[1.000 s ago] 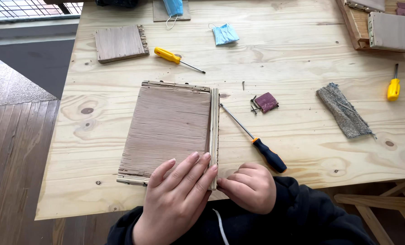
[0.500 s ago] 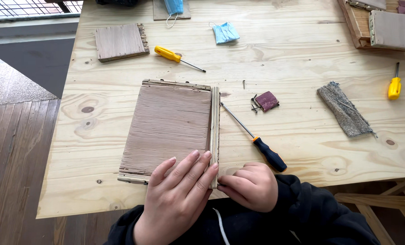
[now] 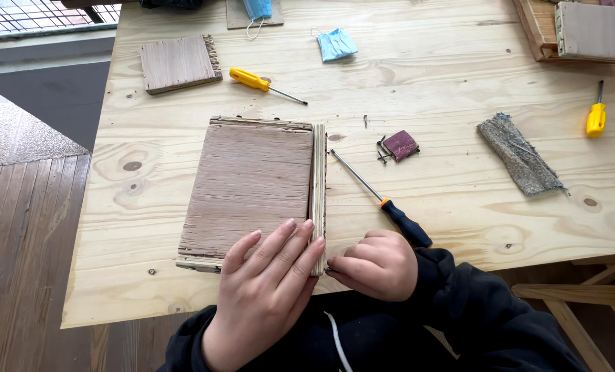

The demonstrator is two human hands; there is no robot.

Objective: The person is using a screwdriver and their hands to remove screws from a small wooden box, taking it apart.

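A worn wooden panel [image 3: 252, 182] lies flat on the plywood table [image 3: 459, 76], with a narrow wooden strip [image 3: 318, 186] standing along its right edge. My left hand [image 3: 266, 289] rests flat on the panel's near right corner, fingers spread and touching the strip. My right hand [image 3: 376, 265] is curled just right of the strip's near end, its fingertips at the strip; I cannot tell whether it pinches anything. A black-and-orange screwdriver [image 3: 383, 200] lies beside my right hand.
A yellow screwdriver [image 3: 259, 81] and a small wood board [image 3: 180, 63] lie at the back left. Two blue face masks [image 3: 335, 45], a maroon block with several screws [image 3: 398, 146], a grey rough pad [image 3: 519, 155], another yellow screwdriver [image 3: 595, 114] and wooden frames [image 3: 583, 27] lie around.
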